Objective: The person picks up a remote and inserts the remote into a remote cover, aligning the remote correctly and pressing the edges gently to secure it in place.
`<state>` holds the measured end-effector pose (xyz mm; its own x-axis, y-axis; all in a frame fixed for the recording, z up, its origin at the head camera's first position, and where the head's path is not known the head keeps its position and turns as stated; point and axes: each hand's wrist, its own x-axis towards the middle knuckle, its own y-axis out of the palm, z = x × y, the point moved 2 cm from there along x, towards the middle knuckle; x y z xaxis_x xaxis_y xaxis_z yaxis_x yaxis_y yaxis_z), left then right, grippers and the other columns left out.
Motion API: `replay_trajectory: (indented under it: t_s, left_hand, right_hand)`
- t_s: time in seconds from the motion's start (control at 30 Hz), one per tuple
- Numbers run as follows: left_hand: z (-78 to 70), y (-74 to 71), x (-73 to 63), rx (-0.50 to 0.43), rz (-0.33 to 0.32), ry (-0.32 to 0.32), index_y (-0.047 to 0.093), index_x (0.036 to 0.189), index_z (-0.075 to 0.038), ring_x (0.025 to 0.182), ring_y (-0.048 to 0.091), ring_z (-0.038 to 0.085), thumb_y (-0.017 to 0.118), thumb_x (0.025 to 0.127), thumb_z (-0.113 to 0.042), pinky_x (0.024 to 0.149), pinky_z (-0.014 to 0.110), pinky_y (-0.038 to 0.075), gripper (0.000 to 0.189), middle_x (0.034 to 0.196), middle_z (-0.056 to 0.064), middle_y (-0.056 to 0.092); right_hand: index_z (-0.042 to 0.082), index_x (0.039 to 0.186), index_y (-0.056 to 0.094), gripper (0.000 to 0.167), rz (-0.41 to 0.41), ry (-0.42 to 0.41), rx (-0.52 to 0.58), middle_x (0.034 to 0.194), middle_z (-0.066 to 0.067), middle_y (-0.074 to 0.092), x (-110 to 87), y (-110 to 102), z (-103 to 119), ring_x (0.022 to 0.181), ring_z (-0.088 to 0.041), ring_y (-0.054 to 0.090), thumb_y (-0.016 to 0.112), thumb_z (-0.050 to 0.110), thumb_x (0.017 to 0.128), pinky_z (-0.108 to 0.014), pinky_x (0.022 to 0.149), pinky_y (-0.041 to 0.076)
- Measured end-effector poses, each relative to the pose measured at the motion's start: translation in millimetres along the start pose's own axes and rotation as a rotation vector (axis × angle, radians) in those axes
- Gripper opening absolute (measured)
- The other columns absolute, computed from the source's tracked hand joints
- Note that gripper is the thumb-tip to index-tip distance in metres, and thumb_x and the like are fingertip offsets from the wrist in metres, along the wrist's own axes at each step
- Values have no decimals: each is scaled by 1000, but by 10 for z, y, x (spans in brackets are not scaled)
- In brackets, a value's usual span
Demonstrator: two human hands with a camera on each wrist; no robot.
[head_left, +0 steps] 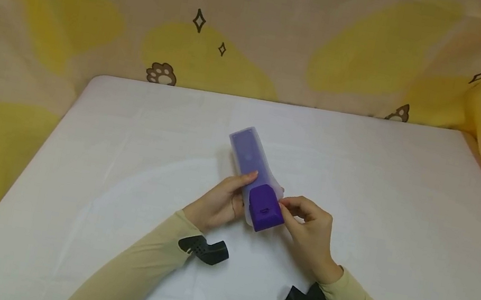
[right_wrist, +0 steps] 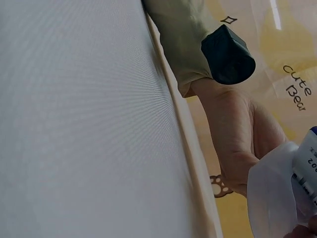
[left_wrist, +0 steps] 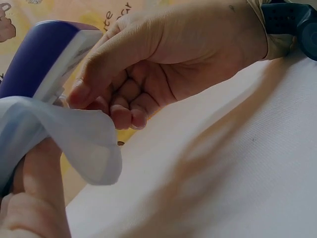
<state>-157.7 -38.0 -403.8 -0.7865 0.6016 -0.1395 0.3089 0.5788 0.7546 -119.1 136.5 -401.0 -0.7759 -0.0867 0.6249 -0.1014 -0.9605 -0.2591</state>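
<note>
A long purple device [head_left: 265,209] with a white underside sits partly inside a soft translucent sleeve [head_left: 247,150]; its purple end with a small slot sticks out on the near side. My left hand [head_left: 224,202] holds the sleeved body, thumb laid over the top and fingers beneath. At the exposed end, my right hand [head_left: 310,229] pinches the device's right edge between thumb and fingertips. In the left wrist view a loose flap of the sleeve [left_wrist: 96,144] hangs below those fingertips. Printed text shows on the white underside [right_wrist: 309,158] in the right wrist view.
A white tabletop [head_left: 122,161] lies under both hands. Behind it hangs a yellow and beige patterned cloth [head_left: 262,25]. Each wrist wears a black camera, one on the left [head_left: 205,250] and one on the right [head_left: 308,298].
</note>
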Motion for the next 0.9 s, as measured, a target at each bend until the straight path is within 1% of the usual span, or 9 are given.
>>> replay_trajectory:
  t_s: [0.07,0.17,0.33,0.43,0.53,0.6,0.7,0.77,0.9]
  left_hand:
    - [-9,6,4,24,-10,-1,41,126,1,97,66,20,33,104,-18,86,31,52,30,103,14,67]
    - [-16,3,14,70,-22,-3,41,126,2,97,65,21,35,103,-17,86,33,52,31,104,15,67]
    - [-31,-77,-5,137,-73,30,37,132,7,107,61,31,40,101,-12,94,41,47,36,117,27,59]
    - [-35,-133,-25,176,-115,34,35,134,8,113,56,36,42,100,-11,96,44,45,40,123,31,54]
    - [-40,-160,-32,218,-134,28,34,134,9,116,54,37,45,100,-12,96,46,45,42,125,31,52]
    - [-55,-157,-36,245,-141,33,35,134,9,116,54,36,46,99,-13,96,45,45,42,126,31,51]
    - [-92,-138,-41,278,-145,53,36,134,9,116,54,36,47,99,-14,96,43,45,43,126,32,51]
    - [-101,-121,-40,280,-145,59,37,134,9,116,54,36,46,99,-13,96,43,46,42,126,32,51]
    - [-116,-93,-50,265,-118,81,35,135,10,118,51,37,44,100,-11,97,43,44,42,127,34,49]
  right_hand:
    - [-9,81,67,17,12,16,-7,74,-13,68,2,-2,1,68,-1,60,65,-23,71,-14,63,51]
    - [-7,80,67,16,28,68,-19,72,-11,67,-10,-15,-2,65,-1,58,66,-20,72,-12,61,49]
    - [-4,80,66,9,112,171,3,70,-7,65,-20,3,-9,62,-3,57,67,-12,78,-14,57,48]
    - [-6,80,64,4,167,259,54,68,-5,64,-22,14,-28,60,-5,57,66,-9,80,-17,55,49]
    - [-7,80,62,3,199,363,94,64,-1,61,-17,10,-47,57,-7,56,65,-8,82,-20,52,49]
    - [-6,80,61,4,219,416,118,63,-1,60,-2,7,-54,56,-8,56,64,-8,83,-22,52,49]
    - [-3,80,61,6,243,440,138,62,0,60,37,6,-40,56,-9,57,62,-9,83,-23,53,49]
    - [-4,81,61,7,254,441,162,63,0,61,41,1,-33,56,-9,57,60,-10,84,-23,54,50]
    - [-5,83,60,8,256,415,190,66,2,61,44,7,-25,58,-9,57,58,-12,84,-23,54,50]
